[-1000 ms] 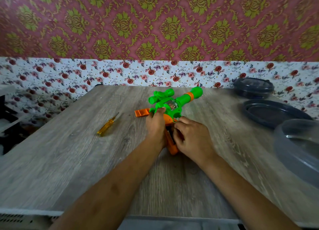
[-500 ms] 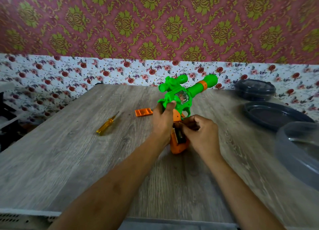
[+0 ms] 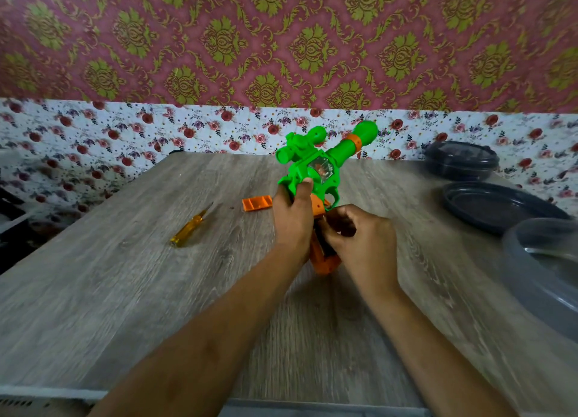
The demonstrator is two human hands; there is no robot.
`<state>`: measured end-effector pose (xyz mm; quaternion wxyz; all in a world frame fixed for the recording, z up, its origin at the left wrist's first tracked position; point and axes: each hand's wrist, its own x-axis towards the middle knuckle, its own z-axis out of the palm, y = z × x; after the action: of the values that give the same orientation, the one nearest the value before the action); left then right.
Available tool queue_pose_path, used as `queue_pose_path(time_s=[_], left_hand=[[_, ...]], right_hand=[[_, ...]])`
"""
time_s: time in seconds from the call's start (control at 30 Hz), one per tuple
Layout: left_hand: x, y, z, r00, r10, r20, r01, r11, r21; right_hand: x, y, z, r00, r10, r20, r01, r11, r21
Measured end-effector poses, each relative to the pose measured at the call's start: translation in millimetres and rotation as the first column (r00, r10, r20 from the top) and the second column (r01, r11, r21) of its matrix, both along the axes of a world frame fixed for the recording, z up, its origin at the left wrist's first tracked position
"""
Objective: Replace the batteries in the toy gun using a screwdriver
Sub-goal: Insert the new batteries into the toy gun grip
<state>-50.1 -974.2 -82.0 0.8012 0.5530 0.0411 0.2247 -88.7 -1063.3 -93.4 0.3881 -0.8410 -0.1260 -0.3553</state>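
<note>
Lifted since a second ago, the green toy gun (image 3: 312, 166) now tilts barrel-up above the counter (image 3: 156, 291), its orange handle low between both hands. We see the left hand (image 3: 292, 216) with its grip wrapped round the gun's body. The right hand (image 3: 362, 244) has a narrow grip, fingers curled at the open handle; whether it pinches a battery we cannot tell. We judge the task about midway: the orange battery cover (image 3: 257, 203) lies off and the yellow screwdriver (image 3: 190, 227) lies aside, while swapping cells, refitting and screwing remain. We count one gun, one cover, one screwdriver, two hands, and no battery plainly visible
</note>
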Motion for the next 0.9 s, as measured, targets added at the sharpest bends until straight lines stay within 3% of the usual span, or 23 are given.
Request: queue_pose_path(time_s=[0.2, 0.3, 0.4, 0.5, 0.53, 0.57, 0.63, 0.7, 0.77, 0.9], left_hand=[[-1, -2, -2, 0.999, 0.045, -0.013, -0.044, 0.998, 0.049], [-2, -3, -1, 0.998, 0.045, -0.045, -0.042, 0.997, 0.058], [2, 3, 0, 0.993, 0.031, -0.114, -0.038, 0.997, -0.063], [4, 11, 2, 0.988, -0.039, -0.151, -0.002, 0.964, -0.265], [3, 12, 4, 0.987, -0.054, -0.153, 0.009, 0.958, -0.286], [3, 13, 5, 0.987, -0.057, -0.153, 0.012, 0.96, -0.281], [5, 12, 5, 0.988, -0.052, -0.146, 0.015, 0.97, -0.244], [5, 12, 5, 0.989, -0.047, -0.139, 0.016, 0.976, -0.217], [4, 14, 5, 0.985, -0.057, -0.164, 0.019, 0.975, -0.222], [5, 19, 7, 0.98, -0.064, -0.188, 0.015, 0.969, -0.247]], right_hand=[[5, -2, -1, 0.995, 0.025, -0.093, -0.021, 0.999, 0.045], [3, -3, -1, 0.998, 0.003, -0.061, 0.002, 0.996, 0.089], [0, -1, 1, 0.998, 0.058, -0.01, -0.054, 0.979, 0.198], [1, -3, 9, 0.98, 0.197, -0.019, -0.169, 0.883, 0.437], [2, -5, 12, 0.973, 0.228, -0.031, -0.191, 0.874, 0.448], [2, -8, 12, 0.969, 0.242, -0.049, -0.206, 0.902, 0.378], [1, -14, 9, 0.961, 0.242, -0.134, -0.236, 0.97, 0.056], [-4, -16, 7, 0.967, 0.17, -0.192, -0.217, 0.941, -0.26], [-8, -20, 8, 0.985, 0.102, -0.142, -0.152, 0.901, -0.407], [-13, -26, 10, 0.981, 0.107, -0.16, -0.179, 0.817, -0.549]])
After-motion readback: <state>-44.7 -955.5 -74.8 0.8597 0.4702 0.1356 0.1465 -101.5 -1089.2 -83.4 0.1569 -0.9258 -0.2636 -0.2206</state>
